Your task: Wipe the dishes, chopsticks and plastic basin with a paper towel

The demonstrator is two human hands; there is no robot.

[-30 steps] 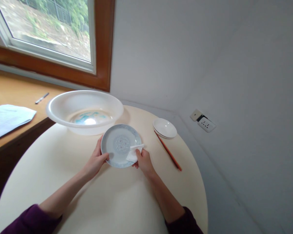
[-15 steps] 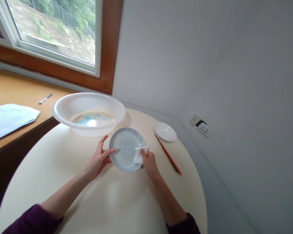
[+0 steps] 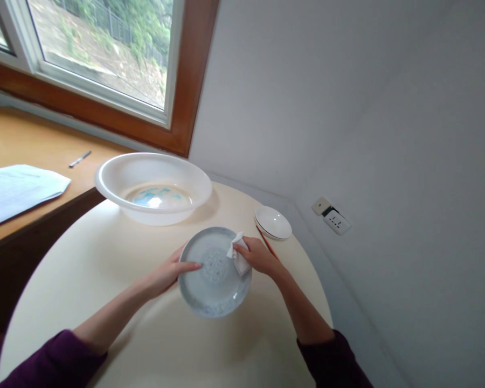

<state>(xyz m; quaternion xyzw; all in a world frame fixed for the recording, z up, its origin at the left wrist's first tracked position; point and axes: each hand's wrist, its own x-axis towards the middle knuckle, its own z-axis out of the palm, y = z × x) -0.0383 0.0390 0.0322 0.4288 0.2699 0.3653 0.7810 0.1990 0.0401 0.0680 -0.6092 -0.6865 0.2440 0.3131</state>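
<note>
A pale plate (image 3: 212,293) with a blue patterned rim and a flower motif at its centre is held up over the round table, its face tilted toward me. My left hand (image 3: 172,275) grips its left edge, thumb lying across the face and the other fingers hidden behind. At the upper right rim, my right hand (image 3: 256,254) pinches a crumpled white tissue (image 3: 239,260) and presses it against the plate. Beyond my right hand lie reddish-brown chopsticks (image 3: 265,241), partly covered by it, beside stacked white dishes (image 3: 273,222).
A large translucent basin (image 3: 153,213) stands at the back left of the cream table (image 3: 92,258). On the wooden desk (image 3: 36,132) to the left are papers (image 3: 22,191) and a pen (image 3: 80,159). A wall socket (image 3: 337,221) is at the right.
The plate has come closer and lower, shifting right. My left hand spread its fingers briefly, then closed again on the left edge. My right hand with the tissue moved up along the right rim.
</note>
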